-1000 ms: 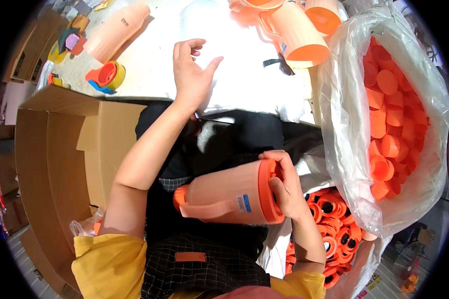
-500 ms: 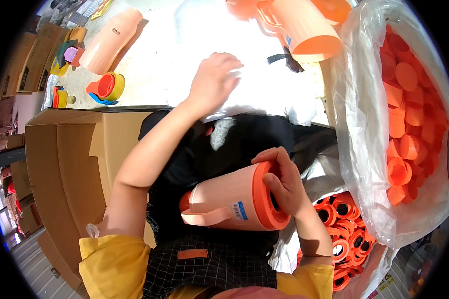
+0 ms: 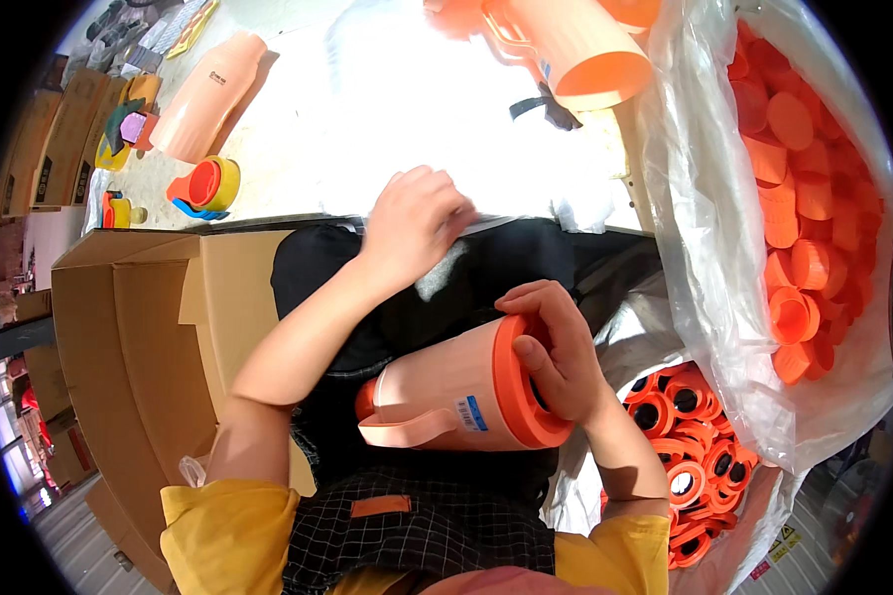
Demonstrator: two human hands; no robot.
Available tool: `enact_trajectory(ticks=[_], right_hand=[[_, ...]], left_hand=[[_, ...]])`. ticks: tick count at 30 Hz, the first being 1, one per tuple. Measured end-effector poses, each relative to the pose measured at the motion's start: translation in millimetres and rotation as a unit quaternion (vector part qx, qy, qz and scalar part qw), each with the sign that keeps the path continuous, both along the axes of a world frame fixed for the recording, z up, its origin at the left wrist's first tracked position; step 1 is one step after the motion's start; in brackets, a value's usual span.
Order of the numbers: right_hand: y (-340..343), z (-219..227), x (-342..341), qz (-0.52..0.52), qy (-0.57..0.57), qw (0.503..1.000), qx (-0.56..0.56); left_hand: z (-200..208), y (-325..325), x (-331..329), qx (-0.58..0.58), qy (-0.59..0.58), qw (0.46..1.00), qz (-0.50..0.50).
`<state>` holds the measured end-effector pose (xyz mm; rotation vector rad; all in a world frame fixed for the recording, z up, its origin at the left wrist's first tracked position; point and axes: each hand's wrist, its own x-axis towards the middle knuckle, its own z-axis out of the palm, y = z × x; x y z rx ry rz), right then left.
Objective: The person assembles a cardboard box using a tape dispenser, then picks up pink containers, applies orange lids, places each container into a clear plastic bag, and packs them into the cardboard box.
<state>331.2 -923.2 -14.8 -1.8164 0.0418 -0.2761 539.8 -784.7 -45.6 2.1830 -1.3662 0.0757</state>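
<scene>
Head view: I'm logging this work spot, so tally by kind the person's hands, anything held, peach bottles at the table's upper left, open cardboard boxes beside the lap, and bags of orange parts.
Hands: 2 (left hand, right hand)
Held peach jug: 1
Peach bottle: 1
Open cardboard box: 1
Bags: 2 (upper bag, lower bag)
Total: 7

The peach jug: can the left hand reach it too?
Probably yes: the left hand looks empty, and nothing shows between it and the peach jug, which the right hand holds by its orange-red end.
</scene>
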Motion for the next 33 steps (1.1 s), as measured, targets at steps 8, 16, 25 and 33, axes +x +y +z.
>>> enact_trajectory(ticks=[8, 16, 25, 33], right_hand=[[-2.5, 5.6, -0.8, -0.010, 0.006, 1.000, 0.015], [-18.1, 35.1, 51.5, 0.096, 0.253, 0.962, -0.021], [-1.2, -9.3, 60.5, -0.150, 0.177, 0.964, 0.127], [-1.5, -22.4, 61.8, -0.186, 0.078, 0.974, 0.102]], left_hand=[[-51.7, -45.3, 31.7, -0.021, 0.170, 0.984, 0.043], [-50.0, -39.1, 39.3, 0.027, 0.237, 0.969, 0.057], [-48.6, -38.9, 62.8, -0.211, 0.580, 0.779, 0.107], [20.6, -12.4, -15.8, -0.231, 0.563, 0.789, -0.087]])
